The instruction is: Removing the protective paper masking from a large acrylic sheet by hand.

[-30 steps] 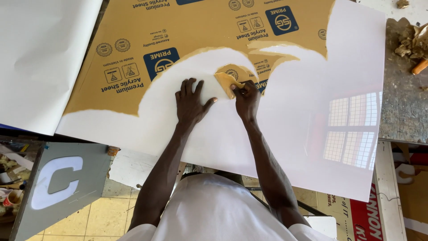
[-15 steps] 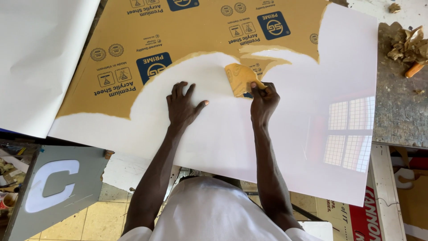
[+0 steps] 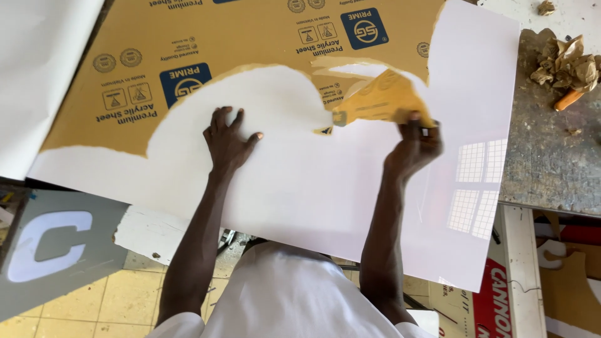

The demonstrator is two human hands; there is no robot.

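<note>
A glossy white acrylic sheet [image 3: 294, 188] lies on the workbench, its far half still covered by tan protective paper [image 3: 206, 44] with printed marks. My left hand [image 3: 226, 139] presses flat on the bare white surface, fingers spread. My right hand [image 3: 415, 145] pinches a torn strip of the tan paper [image 3: 382, 100], lifted off the sheet and pulled to the right. The strip is still joined to the paper at its far end.
A grey, stained bench top [image 3: 551, 150] lies to the right with crumpled paper scraps [image 3: 566, 66] and an orange-handled tool [image 3: 568, 99]. Another white sheet [image 3: 37, 69] sits at far left. Below left, a grey panel with a white letter [image 3: 50, 247] rests on the tiled floor.
My right hand has pulled the paper strip up and to the right, baring more white sheet. My left hand has stayed pressed on the sheet.
</note>
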